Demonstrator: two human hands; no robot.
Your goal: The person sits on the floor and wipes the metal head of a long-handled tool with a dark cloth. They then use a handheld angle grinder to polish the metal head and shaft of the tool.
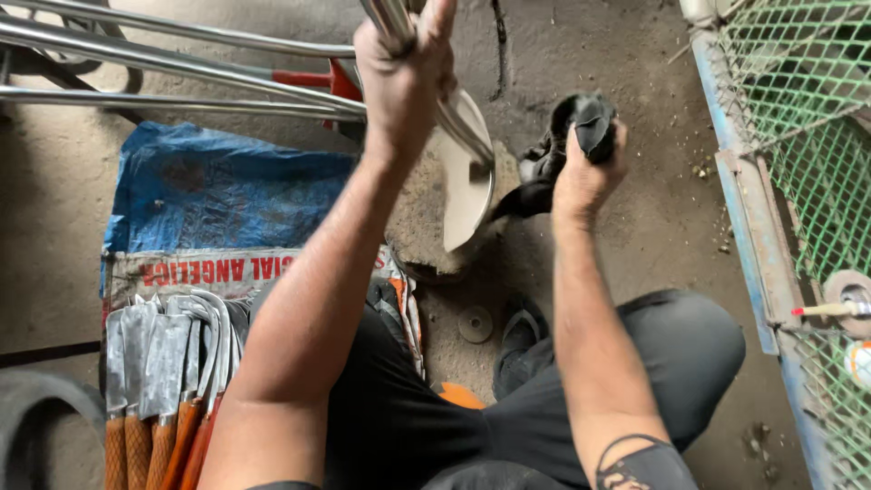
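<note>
My left hand is closed around a shiny curved metal rod that ends in a broad pale blade. The blade's tip rests on a rough stone block on the ground. My right hand grips a bunched black cloth just right of the blade, and the cloth's lower end touches the blade's edge. I am sitting low, with my knees in dark trousers below both arms.
Several sickles with orange wooden handles lie on a printed sack at lower left, over a blue tarp. Long steel bars cross the upper left. A blue-framed green mesh panel runs along the right. A small round washer lies on the dirt.
</note>
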